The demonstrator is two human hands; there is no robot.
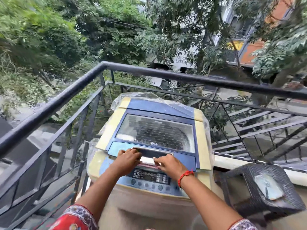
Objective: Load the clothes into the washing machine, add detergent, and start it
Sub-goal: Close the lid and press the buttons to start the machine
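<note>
Hands meet at the lid handle (pixel 152 152) of the top-loading washing machine (pixel 149 146): left hand (pixel 128 157) and right hand (pixel 169 163) curl over its front edge, gripping it. Lid (pixel 156 128) lies closed. Dark wicker basket (pixel 259 188) stands at three o'clock of the machine.

I see the washing machine (pixel 149 146), a top-loader with a yellowed cream body and a blue top, standing upright in the corner of the balcony. Its lid (pixel 156 128) lies shut and flat, blue-framed, with a clear window through which the ribbed steel drum shows (no clothes that I can make out inside). A dark handle recess sits at the lid's near edge. The control panel (pixel 150 177), nearest me, carries a dark display and a row of round buttons.
</note>
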